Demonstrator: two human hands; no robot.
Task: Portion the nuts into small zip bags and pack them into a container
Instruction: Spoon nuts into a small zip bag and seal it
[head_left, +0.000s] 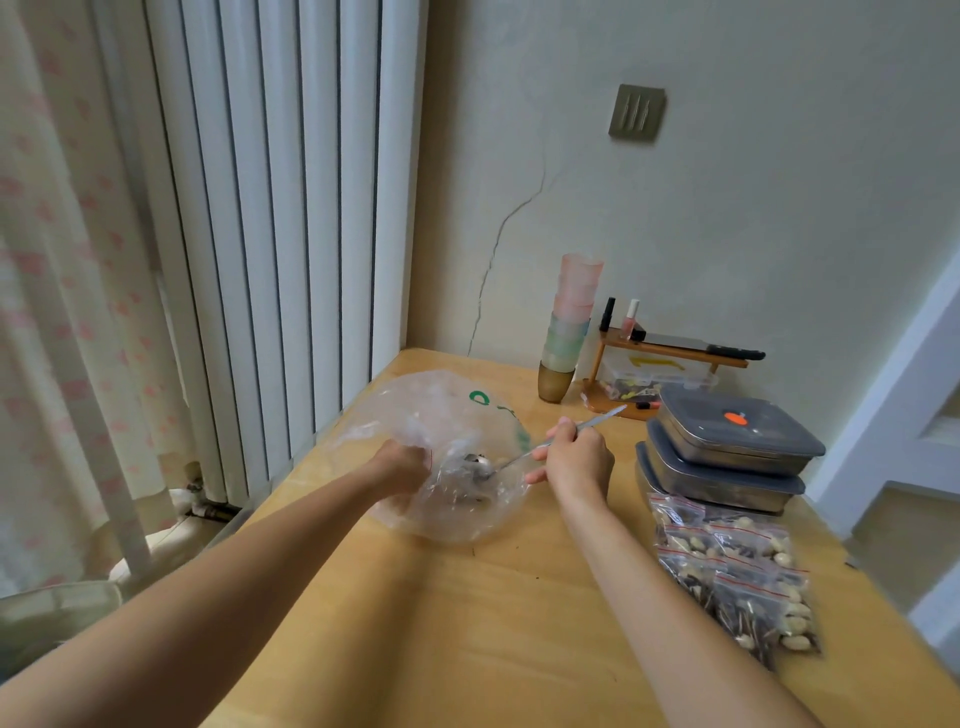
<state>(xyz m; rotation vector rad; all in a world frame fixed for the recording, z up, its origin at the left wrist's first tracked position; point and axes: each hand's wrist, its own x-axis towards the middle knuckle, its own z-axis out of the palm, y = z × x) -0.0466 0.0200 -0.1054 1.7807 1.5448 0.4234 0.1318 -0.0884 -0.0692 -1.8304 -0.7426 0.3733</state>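
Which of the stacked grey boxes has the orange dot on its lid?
The top container of the stack. Its grey lid carries an orange spot in the middle; the lids of the two containers below it are mostly covered, so only their edges show.

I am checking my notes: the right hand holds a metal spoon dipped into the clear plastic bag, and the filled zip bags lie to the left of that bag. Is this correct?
One detail is wrong. The filled zip bags lie to the right of the clear plastic bag, in front of the stacked lidded containers. The head view shows this. The right hand does hold the metal spoon, dipped into that bag.
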